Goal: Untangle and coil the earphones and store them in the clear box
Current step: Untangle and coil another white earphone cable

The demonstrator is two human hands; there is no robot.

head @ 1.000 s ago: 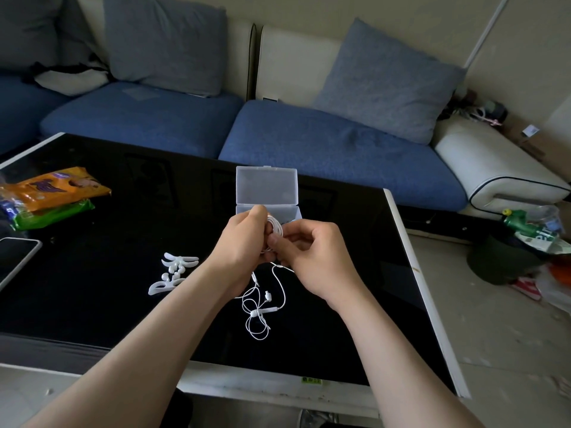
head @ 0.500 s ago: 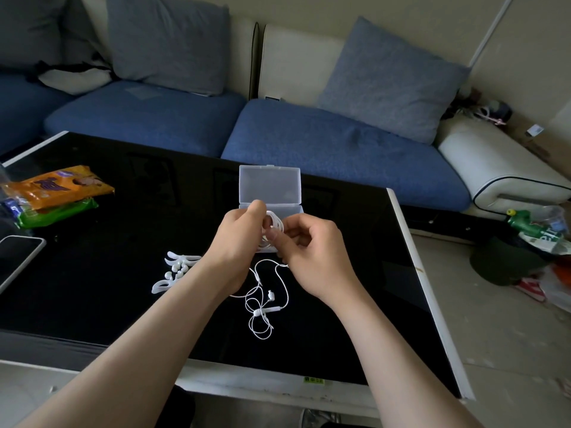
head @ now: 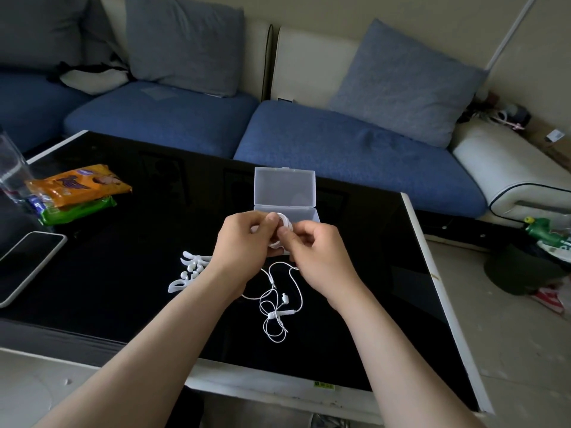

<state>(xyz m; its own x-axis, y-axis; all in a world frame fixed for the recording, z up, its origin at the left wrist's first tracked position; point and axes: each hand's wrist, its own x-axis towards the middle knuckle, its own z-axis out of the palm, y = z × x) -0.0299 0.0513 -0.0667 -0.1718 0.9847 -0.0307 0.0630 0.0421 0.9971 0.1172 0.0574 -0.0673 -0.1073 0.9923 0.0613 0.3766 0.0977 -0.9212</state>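
The white earphones (head: 279, 307) lie partly loose on the black table (head: 123, 273), their cable in slack loops with the earbuds among them. The upper part of the cable is wound into a small coil (head: 283, 225) held above the table. My left hand (head: 244, 245) grips that coil between thumb and fingers. My right hand (head: 312, 251) pinches the cable right beside the coil. Just behind my hands stands the clear box (head: 285, 193), its lid upright and open.
A white plastic cutout piece (head: 190, 271) lies left of my left wrist. Orange and green snack packets (head: 77, 193), a phone (head: 27, 264) and a clear container (head: 10, 171) sit at the table's left. A blue sofa with cushions runs behind the table.
The hands stay over the box front and keep turning the cable onto the coil; the loose loops on the table have shifted slightly. The view has moved a little.
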